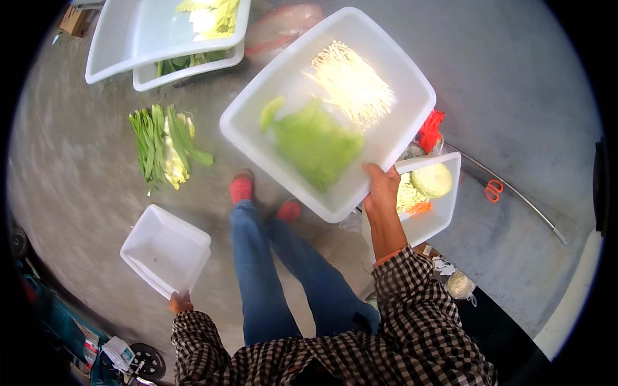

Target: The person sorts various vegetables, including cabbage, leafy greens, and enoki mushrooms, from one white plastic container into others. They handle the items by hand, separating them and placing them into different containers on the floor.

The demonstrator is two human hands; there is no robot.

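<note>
My right hand (381, 190) grips the near edge of a large white plastic tub (251, 108), thumb over the rim. Inside that tub lie a bundle of enoki mushrooms (355, 84) and a blurred heap of green leafy vegetable (316, 142). At the lower left, my left hand (181, 303) holds the rim of a smaller white plastic tub (166, 255), which has nothing but a small dark speck in it. Partly behind my right forearm, another white tub (451, 207) contains a cut cabbage (432, 180), pale shreds and orange shreds (419, 208).
Cut leafy greens (161, 144) lie on the concrete floor at left. Stacked white tubs (116, 53) with leaves stand at the upper left, beside a clear plastic bag (285, 31). Orange-handled scissors (493, 191) and a metal pole (512, 183) lie at right. A teal machine (63, 309) borders the lower left.
</note>
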